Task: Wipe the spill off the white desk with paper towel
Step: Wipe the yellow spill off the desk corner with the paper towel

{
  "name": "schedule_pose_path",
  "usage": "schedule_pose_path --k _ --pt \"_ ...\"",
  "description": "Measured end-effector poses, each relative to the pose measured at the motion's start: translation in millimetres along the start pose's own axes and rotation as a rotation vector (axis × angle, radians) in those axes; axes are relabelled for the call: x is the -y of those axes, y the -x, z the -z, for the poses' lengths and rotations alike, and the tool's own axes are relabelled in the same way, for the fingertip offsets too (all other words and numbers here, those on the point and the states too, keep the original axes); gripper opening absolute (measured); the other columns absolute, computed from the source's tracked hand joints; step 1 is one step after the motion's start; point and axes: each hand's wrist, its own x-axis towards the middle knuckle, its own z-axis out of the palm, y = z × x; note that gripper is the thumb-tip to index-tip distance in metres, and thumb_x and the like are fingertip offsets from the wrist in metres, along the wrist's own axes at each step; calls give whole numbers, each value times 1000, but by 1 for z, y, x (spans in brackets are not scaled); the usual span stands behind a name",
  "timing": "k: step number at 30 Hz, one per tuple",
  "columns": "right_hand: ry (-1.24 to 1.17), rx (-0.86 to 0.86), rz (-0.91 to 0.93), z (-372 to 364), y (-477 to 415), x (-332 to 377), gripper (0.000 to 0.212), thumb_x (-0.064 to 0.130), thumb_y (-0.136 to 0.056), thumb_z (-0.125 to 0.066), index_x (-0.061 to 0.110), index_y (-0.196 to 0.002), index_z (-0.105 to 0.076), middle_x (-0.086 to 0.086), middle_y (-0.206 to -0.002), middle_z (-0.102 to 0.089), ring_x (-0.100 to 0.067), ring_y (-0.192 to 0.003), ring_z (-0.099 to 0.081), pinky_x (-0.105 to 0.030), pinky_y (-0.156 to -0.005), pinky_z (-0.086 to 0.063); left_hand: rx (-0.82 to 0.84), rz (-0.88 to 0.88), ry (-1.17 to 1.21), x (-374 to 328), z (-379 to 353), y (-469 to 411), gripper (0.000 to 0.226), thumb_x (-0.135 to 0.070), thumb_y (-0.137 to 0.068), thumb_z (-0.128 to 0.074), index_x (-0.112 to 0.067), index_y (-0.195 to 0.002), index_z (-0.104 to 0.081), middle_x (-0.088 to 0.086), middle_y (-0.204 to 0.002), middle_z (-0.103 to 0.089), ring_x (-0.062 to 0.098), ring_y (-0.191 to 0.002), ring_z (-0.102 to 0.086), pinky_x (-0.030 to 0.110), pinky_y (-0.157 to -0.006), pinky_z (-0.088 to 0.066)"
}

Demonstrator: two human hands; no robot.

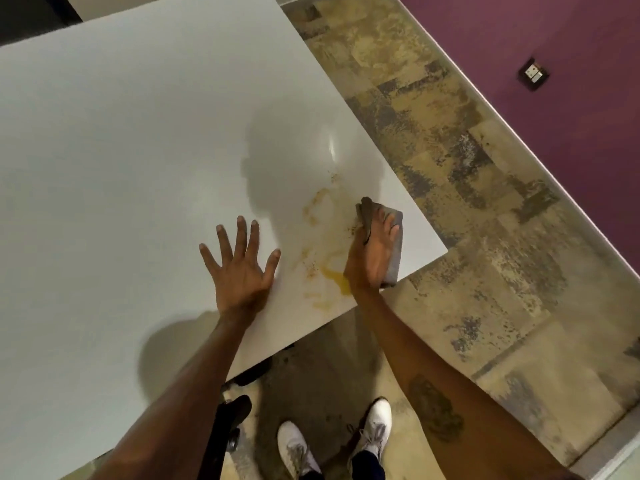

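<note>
A yellow-brown spill [323,261] is smeared over the near right corner of the white desk [121,161], with a wetter yellow patch close to the front edge. My right hand [372,252] presses flat on a folded, soaked grey-brown paper towel [393,251] just right of the spill, near the desk's corner. Left of the spill, my left hand [240,265] lies flat on the desk with fingers spread and holds nothing.
The desk's right and front edges run close to my right hand. Beyond them lies a mottled tan and grey floor [485,220]. My white shoes [375,427] stand below the front edge, next to a black chair part [230,420]. A purple wall [571,81] rises at right.
</note>
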Motion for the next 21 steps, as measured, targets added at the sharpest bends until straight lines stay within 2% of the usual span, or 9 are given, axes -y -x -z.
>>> schedule_pose_path --k 2,5,6,8,12,15,17,21 --pt "65 -75 -51 -11 -9 6 49 18 -101 -40 4 -148 -36 -18 -156 -32 -29 -145 -25 -42 -121 -16 10 3 -9 -2 1 0 78 -70 -100 -6 -29 -165 4 -4 -173 12 30 -159 18 66 -125 6" --pt "274 -263 -87 -22 -22 13 42 23 -104 -37 4 -140 -48 -17 -144 -45 -23 -132 -28 -36 -113 -22 29 -51 -58 -3 1 3 79 -69 -101 -9 -26 -166 -1 0 -174 7 34 -160 12 67 -124 0" --pt "289 -247 -67 -22 -23 14 43 24 -104 -38 6 -142 -46 -16 -146 -47 -23 -135 -29 -35 -114 -19 19 -70 -73 -3 -1 7 79 -69 -101 -10 -25 -166 -3 1 -174 4 35 -160 9 68 -124 -1" --pt "253 -111 -25 -51 -57 36 47 24 -105 -40 7 -149 -36 -14 -155 -39 -25 -145 -29 -31 -120 -11 -19 4 -96 6 0 -10 78 -67 -103 -13 -22 -166 -9 3 -174 -2 38 -160 2 68 -124 -5" --pt "31 -89 -82 -51 -79 46 49 18 -104 -42 8 -151 -33 -14 -160 -29 -30 -151 -20 -30 -121 -9 -110 -65 -148 6 -2 -4 72 -61 -107 -27 -16 -163 -26 9 -170 -21 42 -157 -16 70 -120 -17" --pt "-88 -33 -6 -53 -101 53 47 15 -103 -44 4 -149 -38 -17 -158 -33 -34 -149 -22 -42 -122 -18 -147 -85 -136 4 -7 -2 72 -62 -106 -31 -17 -162 -29 9 -170 -24 42 -157 -19 70 -120 -17" --pt "-117 2 54 -57 -120 59 46 12 -101 -46 2 -146 -43 -20 -154 -38 -37 -146 -27 -50 -119 -25 -114 -62 -143 5 -6 -5 73 -64 -105 -27 -19 -163 -27 7 -171 -21 41 -157 -18 69 -121 -16" --pt "-140 119 83 -64 -156 67 46 14 -99 -49 7 -145 -46 -19 -151 -42 -37 -140 -36 -50 -115 -30 -56 -31 -147 5 -5 -8 76 -68 -103 -20 -22 -164 -23 6 -172 -17 39 -158 -15 69 -121 -13"
